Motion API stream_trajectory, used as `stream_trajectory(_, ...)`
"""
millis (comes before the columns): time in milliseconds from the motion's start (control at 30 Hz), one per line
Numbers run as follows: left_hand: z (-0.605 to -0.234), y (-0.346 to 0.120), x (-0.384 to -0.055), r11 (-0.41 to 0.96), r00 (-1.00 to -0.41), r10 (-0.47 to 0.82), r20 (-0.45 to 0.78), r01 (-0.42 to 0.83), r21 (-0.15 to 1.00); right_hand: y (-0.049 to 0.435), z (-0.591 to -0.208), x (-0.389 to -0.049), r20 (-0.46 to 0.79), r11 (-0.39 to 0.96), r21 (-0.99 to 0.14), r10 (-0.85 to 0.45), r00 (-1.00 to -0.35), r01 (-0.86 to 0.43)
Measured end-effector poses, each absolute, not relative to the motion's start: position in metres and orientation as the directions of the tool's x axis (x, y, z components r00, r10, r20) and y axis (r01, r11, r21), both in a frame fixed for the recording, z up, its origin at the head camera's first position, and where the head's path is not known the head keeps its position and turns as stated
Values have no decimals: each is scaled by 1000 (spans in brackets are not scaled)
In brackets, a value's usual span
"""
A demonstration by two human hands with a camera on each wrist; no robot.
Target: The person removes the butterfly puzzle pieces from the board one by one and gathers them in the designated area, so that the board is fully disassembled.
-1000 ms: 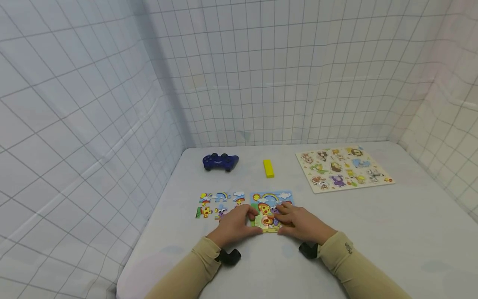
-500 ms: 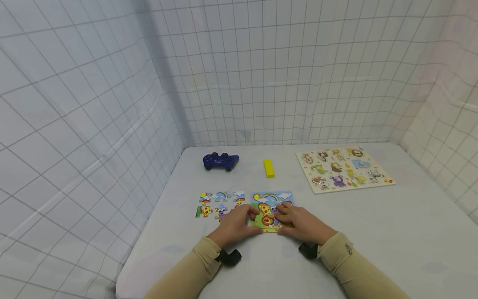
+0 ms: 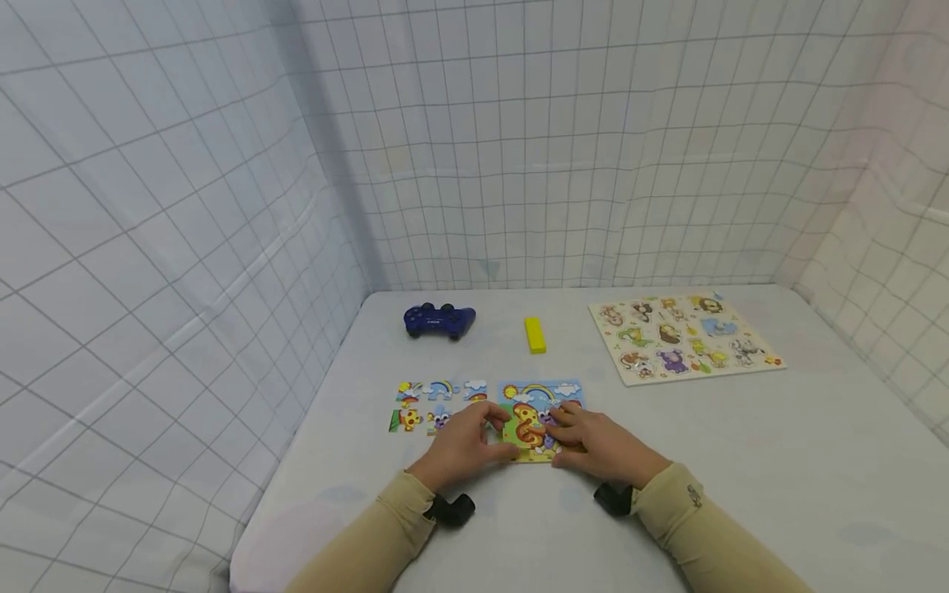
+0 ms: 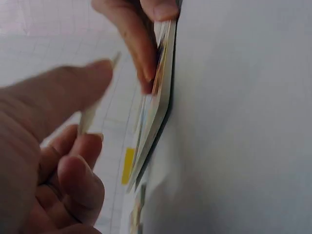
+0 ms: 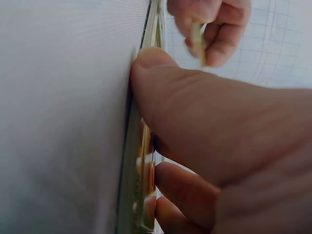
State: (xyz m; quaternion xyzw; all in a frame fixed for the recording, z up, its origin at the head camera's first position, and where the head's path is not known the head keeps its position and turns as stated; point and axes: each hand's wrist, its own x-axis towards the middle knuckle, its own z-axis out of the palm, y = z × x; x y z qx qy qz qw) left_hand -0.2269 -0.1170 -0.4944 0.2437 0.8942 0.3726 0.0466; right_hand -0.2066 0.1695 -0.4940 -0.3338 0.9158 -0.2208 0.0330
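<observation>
A small picture jigsaw board point(image 3: 539, 389) with a rainbow and cartoon animals lies flat in front of me. My left hand point(image 3: 460, 445) is at its lower left corner. In the left wrist view, the thumb and fingers pinch a thin jigsaw piece point(image 4: 87, 118), held apart from the board; its picture side is mostly hidden. My right hand point(image 3: 604, 445) holds the board's right side, with the thumb point(image 5: 156, 59) against the near edge and bent fingers on the picture. Those fingers cover part of the design.
Left of the board lie several loose jigsaw pieces point(image 3: 405, 421), partly behind my left hand. Farther back are a blue game controller point(image 3: 439, 320), a yellow block point(image 3: 535, 335) and a larger animal peg puzzle point(image 3: 685, 338). Gridded white cloth point(image 3: 504, 165) surrounds the table.
The pale patch at the board's lower left, seen a second ago, now shows coloured picture. My left hand has shifted slightly left, its thumb drawing back from the near edge. The right hand stays put.
</observation>
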Motion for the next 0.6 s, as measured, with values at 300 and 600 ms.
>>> stream_trajectory(300,-487,-194,-222,530,-909,357,214,386,755,172,-496,-203,61,690,-437,-617,-785,-576)
stream_trajectory(600,-485,-270,-212,572,-960,186,207,277,772,171,-492,-204,53,696,-431,-615,-786,-574)
